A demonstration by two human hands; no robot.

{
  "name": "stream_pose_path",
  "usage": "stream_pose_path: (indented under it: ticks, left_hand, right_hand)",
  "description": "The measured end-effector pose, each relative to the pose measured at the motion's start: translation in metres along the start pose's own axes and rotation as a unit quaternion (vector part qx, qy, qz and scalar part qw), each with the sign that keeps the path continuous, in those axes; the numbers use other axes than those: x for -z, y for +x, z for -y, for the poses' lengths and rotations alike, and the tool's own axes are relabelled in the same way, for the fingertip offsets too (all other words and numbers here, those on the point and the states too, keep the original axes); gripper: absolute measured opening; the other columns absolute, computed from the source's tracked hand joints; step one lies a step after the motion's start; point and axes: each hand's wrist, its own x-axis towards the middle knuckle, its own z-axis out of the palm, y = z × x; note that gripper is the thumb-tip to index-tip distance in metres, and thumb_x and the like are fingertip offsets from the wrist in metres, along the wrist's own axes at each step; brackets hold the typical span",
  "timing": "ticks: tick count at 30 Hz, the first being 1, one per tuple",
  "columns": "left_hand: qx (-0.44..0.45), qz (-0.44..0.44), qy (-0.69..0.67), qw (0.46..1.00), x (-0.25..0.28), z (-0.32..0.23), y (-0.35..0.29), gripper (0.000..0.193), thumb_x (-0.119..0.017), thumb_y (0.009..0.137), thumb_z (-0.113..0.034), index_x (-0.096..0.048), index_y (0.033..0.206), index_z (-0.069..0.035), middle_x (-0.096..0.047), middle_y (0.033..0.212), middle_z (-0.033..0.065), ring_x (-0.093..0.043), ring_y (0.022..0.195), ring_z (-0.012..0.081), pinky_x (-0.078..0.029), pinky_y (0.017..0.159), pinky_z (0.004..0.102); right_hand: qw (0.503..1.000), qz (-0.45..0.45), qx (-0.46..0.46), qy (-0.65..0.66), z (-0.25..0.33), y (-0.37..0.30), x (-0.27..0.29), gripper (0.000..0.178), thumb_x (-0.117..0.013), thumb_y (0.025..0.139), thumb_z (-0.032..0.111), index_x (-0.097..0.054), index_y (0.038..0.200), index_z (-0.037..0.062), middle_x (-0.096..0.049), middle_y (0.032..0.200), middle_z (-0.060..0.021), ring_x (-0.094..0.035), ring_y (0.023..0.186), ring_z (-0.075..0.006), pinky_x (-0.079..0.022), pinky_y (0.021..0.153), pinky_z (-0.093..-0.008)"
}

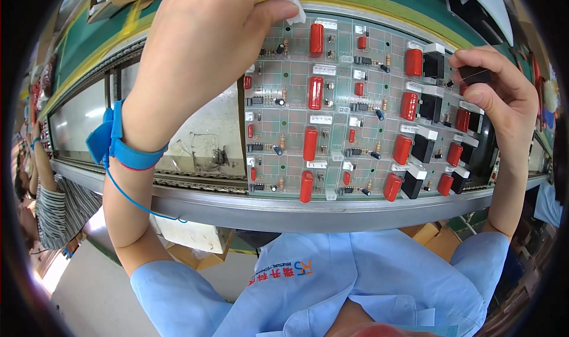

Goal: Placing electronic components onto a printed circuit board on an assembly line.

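Your left hand (pixel 201 47) pinches a small white part (pixel 294 11) between thumb and fingertip, right at the top left edge of the board (pixel 349 109), and your wrist hides the corner beneath it — so you could set the part's legs down blind, miss their holes or bend them. Your right hand (pixel 504 94) is closed, thumb against fingers, on a small black part (pixel 474 74) just off the board's right edge; it hangs over the black blocks (pixel 431 107) there, and a loose pinch could drop it among them. The strap's cord (pixel 133 198) trails over the rail (pixel 308 209) and might snag if you reach far. The board sits on the rail in front of you, green, ruled in repeating panels, each row carrying long red capacitors (pixel 315 92), white tabs, small striped resistors and black blocks with white caps. Whether the white part's legs are straight I cannot tell.
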Motion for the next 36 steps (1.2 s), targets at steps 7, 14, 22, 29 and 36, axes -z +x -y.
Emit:
stream_pose_path:
  ticks: [7, 14, 22, 29, 36]
  left_hand:
    - [0.053, 0.031, -0.083, 0.995, -0.004, -0.015, 0.017, 0.010, -0.072, 0.083, -0.006, -0.065, 0.089, -0.002, -0.065, 0.081, 0.0123, -0.064, 0.076, 0.0291, -0.049, 0.068, 0.0377]
    - [-0.056, 0.036, 0.033, 0.997, -0.021, -0.021, 0.029, 0.006, -0.068, 0.087, -0.010, -0.066, 0.089, -0.004, -0.064, 0.080, 0.0102, -0.062, 0.072, 0.0289, -0.046, 0.069, 0.0372]
    - [-0.067, 0.038, 0.069, 0.995, -0.022, -0.021, 0.029, 0.005, -0.068, 0.086, -0.010, -0.065, 0.089, -0.007, -0.062, 0.076, 0.0076, -0.060, 0.069, 0.0264, -0.044, 0.068, 0.0363]
    - [-0.106, 0.018, 0.088, 0.990, -0.028, -0.020, 0.032, 0.006, -0.068, 0.086, -0.010, -0.064, 0.088, -0.006, -0.060, 0.076, 0.0073, -0.057, 0.066, 0.0261, -0.044, 0.068, 0.0357]
    - [-0.345, -0.283, -0.162, 0.880, -0.083, 0.014, 0.043, 0.009, -0.070, 0.083, -0.011, -0.063, 0.086, -0.006, -0.060, 0.074, 0.0060, -0.055, 0.062, 0.0240, -0.043, 0.064, 0.0341]
  right_hand:
    - [0.999, 0.029, 0.021, 0.038, -0.007, 0.004, -0.001, 0.031, -0.073, 0.083, 0.008, -0.067, 0.112, -0.0018, -0.063, 0.121, -0.0118, -0.058, 0.112, -0.0183, -0.046, 0.095, -0.0299]
    - [0.997, 0.014, 0.054, -0.049, -0.016, 0.001, 0.005, 0.030, -0.064, 0.092, 0.010, -0.066, 0.119, -0.0017, -0.061, 0.130, -0.0145, -0.057, 0.117, -0.0195, -0.044, 0.097, -0.0296]
    - [0.999, -0.008, 0.049, 0.004, -0.039, -0.009, 0.003, 0.035, -0.063, 0.095, 0.024, -0.066, 0.120, -0.0005, -0.060, 0.121, -0.0098, -0.057, 0.101, -0.0139, -0.044, 0.082, -0.0232]
    - [0.999, -0.039, 0.013, 0.005, -0.027, -0.018, 0.002, 0.041, -0.064, 0.096, 0.033, -0.067, 0.119, 0.0001, -0.057, 0.113, -0.0058, -0.056, 0.090, -0.0103, -0.043, 0.072, -0.0196]
    - [0.984, -0.006, 0.168, -0.058, -0.042, 0.000, -0.003, 0.034, -0.069, 0.090, 0.019, -0.069, 0.118, -0.0011, -0.054, 0.117, -0.0096, -0.050, 0.103, -0.0162, -0.039, 0.087, -0.0263]
